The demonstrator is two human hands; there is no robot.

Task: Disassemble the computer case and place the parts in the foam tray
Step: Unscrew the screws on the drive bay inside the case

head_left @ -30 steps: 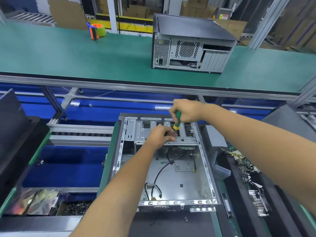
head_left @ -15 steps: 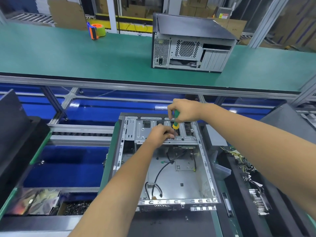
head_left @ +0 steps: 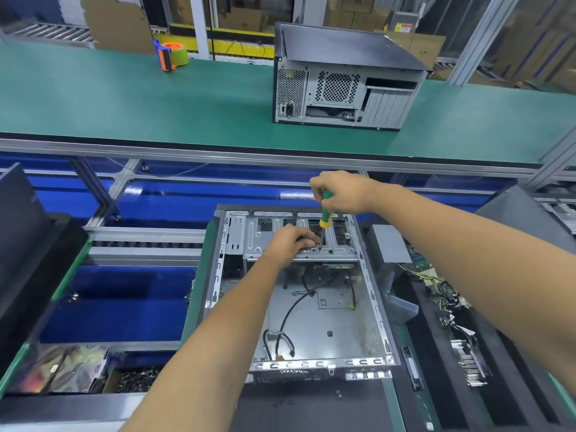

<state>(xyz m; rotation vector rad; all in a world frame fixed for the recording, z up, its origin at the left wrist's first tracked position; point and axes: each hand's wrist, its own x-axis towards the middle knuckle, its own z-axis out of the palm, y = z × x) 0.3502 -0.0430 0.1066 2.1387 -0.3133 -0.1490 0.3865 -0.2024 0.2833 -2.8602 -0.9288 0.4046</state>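
Observation:
An open computer case lies flat in front of me, its side off, black cables loose inside. A silver drive bracket spans its far end. My right hand grips a green and yellow screwdriver, held upright with its tip down on the bracket. My left hand rests on the bracket beside the tip, fingers curled and pinching at the screw spot; what they hold is too small to see. A black foam tray with boards and wires lies to the right.
A second closed computer case stands on the green conveyor belt beyond, with a tape dispenser at the far left. A box of screws and shiny bags sit at the lower left. A dark panel leans at left.
The screwdriver has shifted a little in my right hand, with more of its handle showing; my left hand stays by its tip. The case has not moved.

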